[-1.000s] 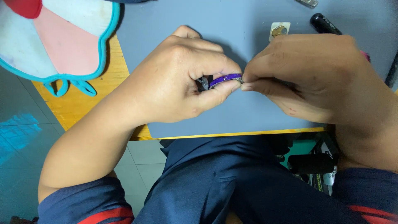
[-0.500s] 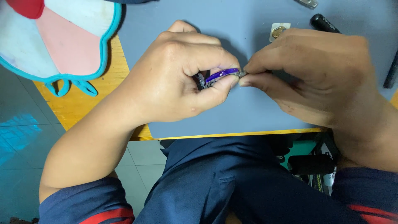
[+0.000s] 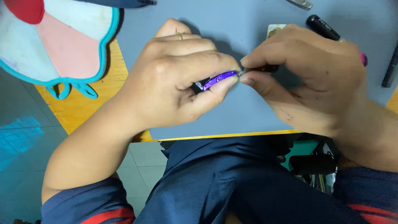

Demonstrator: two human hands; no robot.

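Note:
My left hand [image 3: 178, 79] is closed around a small purple and black device [image 3: 217, 79], pinching it between thumb and forefinger above a grey-blue mat [image 3: 232, 116]. My right hand [image 3: 306, 79] pinches a thin dark tool [image 3: 259, 69] whose metal tip meets the right end of the purple device. Both hands touch at the fingertips. Most of the device is hidden inside my left fist. A ring sits on a left finger.
A pink, white and red fabric piece with teal trim [image 3: 54, 41] lies at the top left on the yellow wooden table [image 3: 99, 99]. A black pen-like tool [image 3: 325, 27] and a small card [image 3: 273, 30] lie behind my right hand. My dark blue trousers [image 3: 215, 182] fill the bottom.
Both hands drifted slightly up and left on the mat. The grip on the purple device and the tool stays the same.

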